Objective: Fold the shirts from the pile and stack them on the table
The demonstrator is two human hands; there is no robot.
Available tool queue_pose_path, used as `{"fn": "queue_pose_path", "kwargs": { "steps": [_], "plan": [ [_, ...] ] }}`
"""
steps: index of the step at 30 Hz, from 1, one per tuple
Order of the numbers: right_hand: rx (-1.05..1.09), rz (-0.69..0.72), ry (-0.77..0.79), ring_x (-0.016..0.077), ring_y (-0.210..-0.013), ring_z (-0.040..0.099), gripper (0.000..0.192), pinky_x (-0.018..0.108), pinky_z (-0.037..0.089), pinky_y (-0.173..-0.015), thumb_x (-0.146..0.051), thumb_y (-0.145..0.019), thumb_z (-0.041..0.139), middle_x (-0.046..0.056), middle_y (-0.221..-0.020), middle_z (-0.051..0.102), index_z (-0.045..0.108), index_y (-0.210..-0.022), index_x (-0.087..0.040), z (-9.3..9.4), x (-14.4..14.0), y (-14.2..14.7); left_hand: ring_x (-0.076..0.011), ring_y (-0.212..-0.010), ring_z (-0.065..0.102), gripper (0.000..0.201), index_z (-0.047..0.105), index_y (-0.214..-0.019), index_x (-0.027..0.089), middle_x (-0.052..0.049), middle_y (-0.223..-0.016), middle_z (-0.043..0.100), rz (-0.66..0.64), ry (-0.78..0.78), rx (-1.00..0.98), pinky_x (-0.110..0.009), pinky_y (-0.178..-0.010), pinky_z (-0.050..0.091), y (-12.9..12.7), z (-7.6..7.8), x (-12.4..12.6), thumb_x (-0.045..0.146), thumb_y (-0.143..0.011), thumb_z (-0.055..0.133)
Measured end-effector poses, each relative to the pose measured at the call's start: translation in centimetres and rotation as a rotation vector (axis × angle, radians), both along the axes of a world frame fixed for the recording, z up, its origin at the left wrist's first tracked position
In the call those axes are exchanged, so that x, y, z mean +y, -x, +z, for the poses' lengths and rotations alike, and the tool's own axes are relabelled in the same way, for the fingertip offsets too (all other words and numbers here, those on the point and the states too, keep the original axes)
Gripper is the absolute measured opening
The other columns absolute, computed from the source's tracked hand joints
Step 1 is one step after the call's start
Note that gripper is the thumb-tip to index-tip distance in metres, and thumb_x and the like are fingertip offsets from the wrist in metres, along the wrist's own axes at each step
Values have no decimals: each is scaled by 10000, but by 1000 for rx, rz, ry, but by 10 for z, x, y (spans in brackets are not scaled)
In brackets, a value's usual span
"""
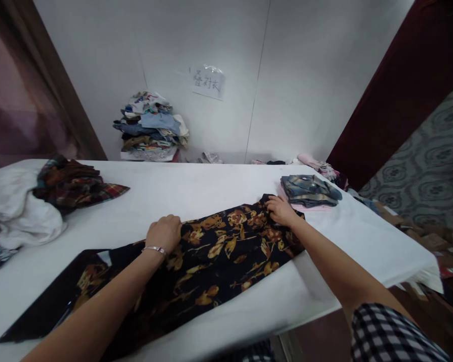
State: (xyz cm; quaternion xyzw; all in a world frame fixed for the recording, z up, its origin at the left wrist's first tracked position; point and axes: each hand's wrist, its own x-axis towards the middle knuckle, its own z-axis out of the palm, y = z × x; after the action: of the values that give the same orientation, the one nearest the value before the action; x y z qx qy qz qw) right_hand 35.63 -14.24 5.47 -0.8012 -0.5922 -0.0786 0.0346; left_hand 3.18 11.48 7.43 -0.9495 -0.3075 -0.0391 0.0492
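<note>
Both hands on the far edge of a black shirt with a golden-orange leaf print (211, 261), spread across the white table (196, 188).

The shirt's long axis runs from lower left of the frame to right of centre. The left hand (165, 232), curled closed, bunches cloth mid-edge; the right hand (281, 210) pinches the far right corner, just beside a folded grey plaid shirt (309, 188).

Black floral shirt (211, 256): thin cloth, smooth, slight sheen at its 8 o'clock end. Table cover (196, 188): white cloth, matt. Bracelet (154, 249) on left wrist looked metal, shiny. Plaid garment (75, 183) at 10 o'clock: woven cloth, matt. White bundle (18, 211): soft cloth, rumpled. Folded stack (309, 190) at 2 o'clock: cloth. Wall sign (207, 82): paper under glossy plastic.
</note>
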Motion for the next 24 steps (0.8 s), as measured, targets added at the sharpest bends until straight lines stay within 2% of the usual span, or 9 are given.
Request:
{"fn": "queue_pose_path", "kwargs": {
  "steps": [4, 6, 9, 12, 14, 16, 20, 24],
  "plan": [
    [-1, 31, 84, 274, -1178, 468, 258, 464, 150, -1058, -121, -688, 509, 90, -1050, 679, 700, -844, -199, -2, -8, 11, -276, -993, 603, 372, 625, -979, 141, -144, -1024, 656, 23, 62, 35, -386, -792, 445, -2, -3, 2, 252, -898, 279],
    [3, -7, 111, 273, -1101, 518, 256, 459, 162, -1049, -101, -668, 508, 107, -988, 688, 702, -810, -188, -1, -7, 17, -273, -1002, 606, 371, 621, -1018, 147, -134, -1058, 662, 12, 114, 36, -391, -817, 447, -1, -4, -1, 264, -894, 291],
    [2, -72, 110, 283, -996, 566, 254, 478, 168, -1038, -69, -638, 508, 131, -909, 696, 703, -766, -169, 5, -1, 23, -263, -1077, 583, 399, 599, -1114, 152, -128, -1156, 647, -44, 99, -77, -402, -914, 422, 6, -1, -9, 325, -903, 308],
    [14, -101, 66, 266, -992, 576, 322, 451, 176, -1050, -51, -665, 481, 124, -957, 701, 712, -853, -174, 15, 10, 25, -249, -1242, 480, 445, 563, -1219, 180, -114, -1318, 564, -140, 66, -142, -427, -1058, 315, 19, -5, -16, 400, -901, 341],
    [58, -98, 25, 236, -1015, 577, 358, 391, 221, -1045, -67, -740, 440, 108, -1026, 694, 701, -957, -181, 20, 21, 27, -259, -1315, 406, 482, 543, -1267, 201, -101, -1391, 503, -168, 87, -88, -459, -1100, 257, 29, -14, -18, 442, -882, 381],
    [114, -82, 14, 215, -1017, 586, 348, 337, 294, -1005, -142, -840, 396, 99, -1050, 689, 685, -1029, -185, 20, 33, 33, -275, -1346, 366, 527, 514, -1312, 200, -102, -1436, 451, -154, 133, -5, -483, -1097, 260, 35, -26, -18, 458, -866, 404],
    [177, -103, 74, 248, -1098, 569, 395, 336, 386, -939, -392, -898, 435, 122, -1187, 636, 628, -1177, -190, 1, 48, 49, -269, -1386, 296, 585, 426, -1391, 204, -92, -1499, 348, -108, 173, 82, -508, -1100, 242, 41, -39, -10, 467, -872, 371],
    [225, -191, 106, 314, -1314, 386, 531, 465, 329, -1019, -496, -896, 428, 157, -1426, 436, 496, -1340, -212, -22, 46, 59, -284, -1405, 245, 630, 385, -1416, 193, -95, -1518, 307, -22, 168, 100, -551, -1090, 224, 42, -36, 1, 502, -870, 333]
  ]
}}
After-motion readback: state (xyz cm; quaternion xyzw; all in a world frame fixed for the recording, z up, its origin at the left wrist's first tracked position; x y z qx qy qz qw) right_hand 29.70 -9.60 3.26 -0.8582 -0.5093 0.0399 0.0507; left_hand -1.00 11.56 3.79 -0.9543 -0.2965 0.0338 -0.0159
